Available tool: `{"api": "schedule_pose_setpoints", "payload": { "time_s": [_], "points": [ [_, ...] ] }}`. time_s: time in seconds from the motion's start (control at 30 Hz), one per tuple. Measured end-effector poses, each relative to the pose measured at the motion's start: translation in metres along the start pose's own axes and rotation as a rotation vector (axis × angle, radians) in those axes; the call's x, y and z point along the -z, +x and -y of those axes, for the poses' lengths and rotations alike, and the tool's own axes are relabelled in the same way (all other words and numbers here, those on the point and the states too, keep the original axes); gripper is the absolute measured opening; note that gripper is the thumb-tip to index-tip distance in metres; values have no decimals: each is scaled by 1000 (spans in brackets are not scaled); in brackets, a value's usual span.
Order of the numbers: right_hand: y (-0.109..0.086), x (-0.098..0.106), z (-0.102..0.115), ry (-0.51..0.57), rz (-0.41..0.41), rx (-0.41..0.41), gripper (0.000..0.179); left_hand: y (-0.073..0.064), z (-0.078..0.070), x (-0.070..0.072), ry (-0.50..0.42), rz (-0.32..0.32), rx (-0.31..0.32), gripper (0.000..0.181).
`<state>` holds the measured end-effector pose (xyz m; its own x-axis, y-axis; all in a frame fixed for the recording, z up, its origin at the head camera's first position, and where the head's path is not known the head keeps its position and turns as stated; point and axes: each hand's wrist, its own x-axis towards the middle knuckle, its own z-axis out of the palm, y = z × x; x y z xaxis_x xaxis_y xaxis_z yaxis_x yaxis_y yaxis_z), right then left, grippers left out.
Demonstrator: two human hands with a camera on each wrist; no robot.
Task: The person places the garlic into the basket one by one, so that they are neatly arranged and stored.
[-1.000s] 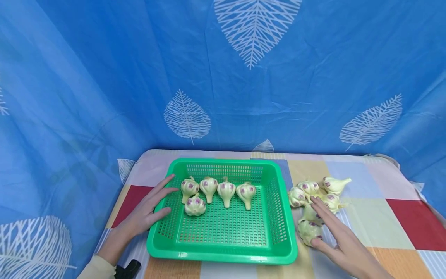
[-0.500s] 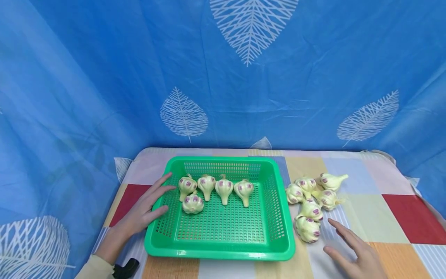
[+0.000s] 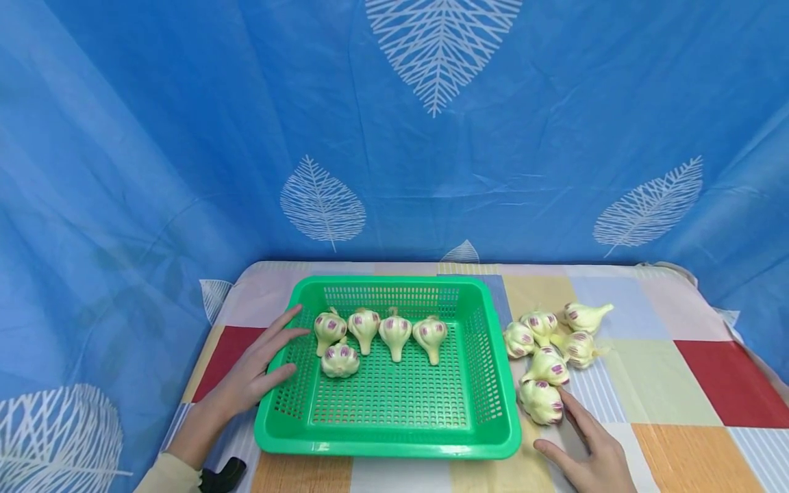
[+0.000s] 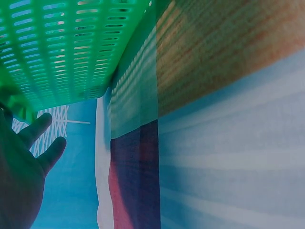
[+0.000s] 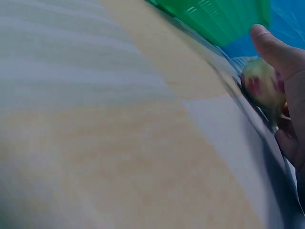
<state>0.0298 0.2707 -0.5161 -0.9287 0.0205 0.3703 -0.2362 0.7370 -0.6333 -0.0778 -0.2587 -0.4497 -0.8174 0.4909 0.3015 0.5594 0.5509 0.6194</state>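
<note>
The step in hand looks like taking up the near bulb (image 3: 541, 402), the closest of six loose ones right of the basket (image 3: 388, 449). The right hand (image 3: 593, 457) has it half framed — index fingertip at its right side, thumb well apart — and grasps nothing so far; whether that fingertip touches is hard to tell. The next move seems to call for bringing the thumb in against it. The other loose bulbs (image 3: 548, 365) cluster just behind it, beside the basket's right wall. Inside the basket lie five bulbs (image 3: 396, 335): four in a row towards its back, one before the leftmost. The left hand (image 3: 246, 380), fingers spread, holds nothing over the basket's left rim. Under the basket runs a patchwork cloth (image 3: 659, 390); behind it hangs a blue curtain (image 3: 394, 171) — printed with white leaves.
</note>
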Motion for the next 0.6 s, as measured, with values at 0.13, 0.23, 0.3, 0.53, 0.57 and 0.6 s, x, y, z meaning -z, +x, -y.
{"api": "schedule_pose_setpoints", "payload": {
  "time_s": [0.13,0.23,0.3,0.53,0.57,0.6],
  "points": [
    [2,-7,3,24,-21,-56,95,0,0,0,4,-2,-5,54],
    [4,-13,7,16,-43,-146,93,1,0,-1,8,-5,-10,55],
    [6,-17,10,10,-59,-228,91,1,0,-1,8,-7,-12,55],
    [15,-34,23,14,-181,-429,88,-1,3,-2,2,-6,-12,55],
    [16,-36,24,7,-195,-437,88,-1,3,-3,4,-6,-11,55],
    [17,-38,25,6,-213,-435,87,-2,3,-3,3,-5,-8,55]
  ]
}}
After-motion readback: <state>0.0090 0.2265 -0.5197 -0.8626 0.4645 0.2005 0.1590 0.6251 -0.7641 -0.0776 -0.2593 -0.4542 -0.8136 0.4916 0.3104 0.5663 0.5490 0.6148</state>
